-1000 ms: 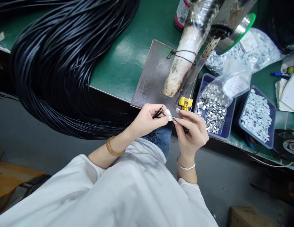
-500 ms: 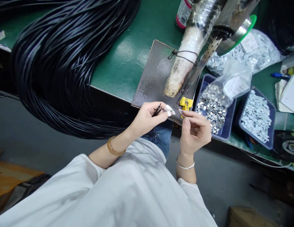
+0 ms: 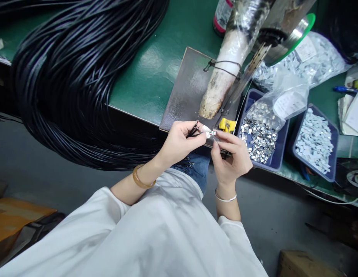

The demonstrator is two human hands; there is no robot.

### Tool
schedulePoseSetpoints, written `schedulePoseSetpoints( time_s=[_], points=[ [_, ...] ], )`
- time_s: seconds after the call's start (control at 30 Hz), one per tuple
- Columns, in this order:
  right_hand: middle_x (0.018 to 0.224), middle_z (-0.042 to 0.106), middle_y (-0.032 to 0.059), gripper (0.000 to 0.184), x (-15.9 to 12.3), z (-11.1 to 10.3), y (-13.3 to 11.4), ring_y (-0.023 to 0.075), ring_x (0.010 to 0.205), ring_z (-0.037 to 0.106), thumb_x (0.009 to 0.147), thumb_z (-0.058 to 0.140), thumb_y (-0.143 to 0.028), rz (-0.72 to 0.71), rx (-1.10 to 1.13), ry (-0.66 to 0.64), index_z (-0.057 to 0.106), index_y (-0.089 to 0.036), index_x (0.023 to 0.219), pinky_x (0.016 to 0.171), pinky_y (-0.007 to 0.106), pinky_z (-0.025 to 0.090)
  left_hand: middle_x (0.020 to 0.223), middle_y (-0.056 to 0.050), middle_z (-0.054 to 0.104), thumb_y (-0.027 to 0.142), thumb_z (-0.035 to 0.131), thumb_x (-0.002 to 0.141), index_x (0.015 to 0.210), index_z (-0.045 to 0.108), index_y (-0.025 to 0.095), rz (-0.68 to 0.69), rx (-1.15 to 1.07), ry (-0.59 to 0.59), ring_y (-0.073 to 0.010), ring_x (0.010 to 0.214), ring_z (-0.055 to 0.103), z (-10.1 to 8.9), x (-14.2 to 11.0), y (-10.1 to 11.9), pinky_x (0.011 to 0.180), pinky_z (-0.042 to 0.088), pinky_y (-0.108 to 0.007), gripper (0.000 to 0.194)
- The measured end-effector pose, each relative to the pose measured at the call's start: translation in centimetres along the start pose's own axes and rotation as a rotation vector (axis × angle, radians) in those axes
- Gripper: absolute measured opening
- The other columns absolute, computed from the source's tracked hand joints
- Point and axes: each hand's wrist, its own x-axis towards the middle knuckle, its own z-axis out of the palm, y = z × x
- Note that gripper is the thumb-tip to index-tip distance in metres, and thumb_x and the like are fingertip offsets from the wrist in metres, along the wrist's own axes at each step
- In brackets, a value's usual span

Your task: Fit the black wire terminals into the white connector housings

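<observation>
My left hand [image 3: 180, 143] is closed around the end of a black cable [image 3: 193, 130], whose thin stripped wires stick out. A tiny white connector shows between its fingertips, and one of those fingers has a white covering. My right hand [image 3: 232, 158] pinches a small shiny metal connector shell [image 3: 213, 133], close against the white connector; whether the two parts touch is too small to tell. Just behind the right fingers sits a yellow clamp-like block [image 3: 227, 125], at the edge of a dark flat plate [image 3: 181, 92].
A large bundle of black cables [image 3: 66, 77] hangs over the left table edge. A plastic-wrapped tube [image 3: 222, 73] reaches down over the plate. At right stand a blue bin [image 3: 278, 163] of metal shells and another bin [image 3: 334, 154] of pale small parts, with plastic bags [image 3: 325, 57] behind.
My right hand has moved left, bringing its small metal shell up to the connector in my left hand. The left hand has stayed nearly still.
</observation>
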Motion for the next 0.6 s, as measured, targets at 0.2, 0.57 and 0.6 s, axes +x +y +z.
schedulePoseSetpoints(
  time_s=[0.2,0.57,0.6],
  points=[
    [0.102,0.075,0.0017,0.017,0.7,0.5,0.0,0.0163,0.095,0.072,0.084,0.07,-0.009,0.064,-0.032,0.03,0.065,-0.022,0.093,0.083,0.034,0.062,0.061,0.002,0.057,0.018,0.069,0.076,0.064,0.066,0.013,0.03,0.024,0.036,-0.0078,0.059,0.049,0.5,0.4,0.3,0.058,0.041,-0.02,0.013],
    [0.103,0.073,0.0014,0.016,1.4,0.7,-0.2,0.0175,0.096,0.072,0.085,0.069,-0.01,0.085,-0.008,0.029,0.069,-0.024,0.094,0.082,0.037,0.064,0.063,0.001,0.06,0.021,0.072,0.075,0.068,0.07,0.013,0.039,0.097,0.08,-0.0084,0.06,0.05,0.4,0.7,0.8,0.057,0.043,-0.02,0.011],
    [0.102,0.074,0.0014,0.016,1.4,0.6,-0.2,0.0174,0.095,0.072,0.085,0.07,-0.01,0.082,-0.009,0.027,0.068,-0.024,0.093,0.081,0.036,0.064,0.064,0.001,0.061,0.021,0.072,0.075,0.068,0.07,0.013,0.031,0.093,0.071,-0.0088,0.06,0.05,0.3,0.6,0.8,0.058,0.043,-0.02,0.011]
  ],
)
